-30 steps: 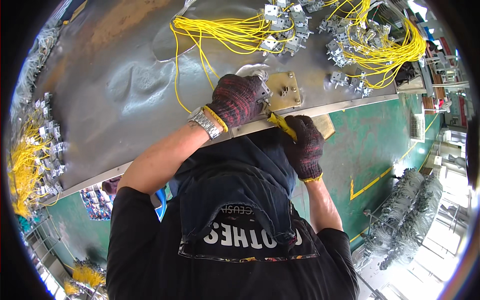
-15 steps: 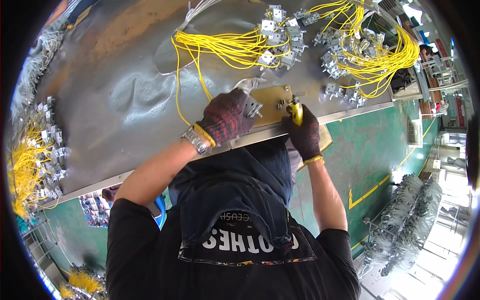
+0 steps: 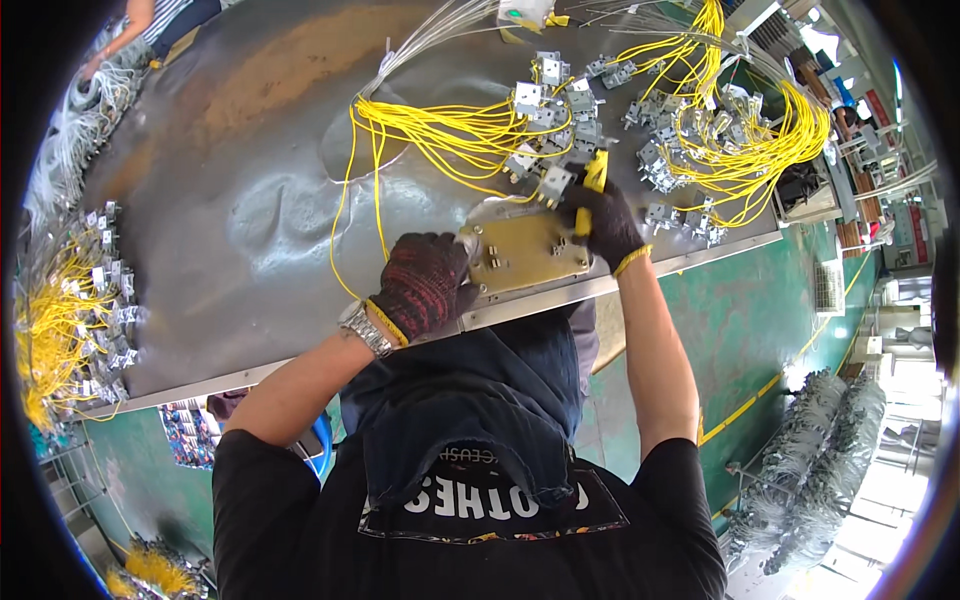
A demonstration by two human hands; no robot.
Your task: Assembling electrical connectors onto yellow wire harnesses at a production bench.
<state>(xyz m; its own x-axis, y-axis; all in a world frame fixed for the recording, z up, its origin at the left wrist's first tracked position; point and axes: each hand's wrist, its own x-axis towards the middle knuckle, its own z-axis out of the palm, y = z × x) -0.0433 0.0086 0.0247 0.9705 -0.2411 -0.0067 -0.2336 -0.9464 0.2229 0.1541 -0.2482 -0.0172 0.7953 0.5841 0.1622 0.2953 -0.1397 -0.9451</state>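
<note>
Both my hands wear dark knitted gloves with yellow cuffs. My left hand (image 3: pixel 425 285) is curled at the left end of a brass-coloured plate (image 3: pixel 525 255) with small metal posts on it. What its fingers hold, if anything, is hidden. My right hand (image 3: pixel 608 222) is closed round a yellow-handled tool (image 3: pixel 596 172), just beyond the plate's right end. Its fingertips touch a small grey block (image 3: pixel 554 184) at the near edge of a heap of similar grey blocks (image 3: pixel 562 110). Yellow wires (image 3: pixel 440 125) run from this heap to the left.
More grey blocks with yellow wires (image 3: pixel 740 165) lie at the right, others (image 3: pixel 75 320) at the far left. The metal table (image 3: pixel 250 290) has a straight front edge. A person's arm (image 3: pixel 125 38) reaches in at the top left. Bundled wires (image 3: pixel 800 470) stand off the table, lower right.
My right hand has moved away from me, from the plate to the heap, with the yellow-handled tool. My left hand has drawn left and nearer; the grey block at its fingers no longer shows there.
</note>
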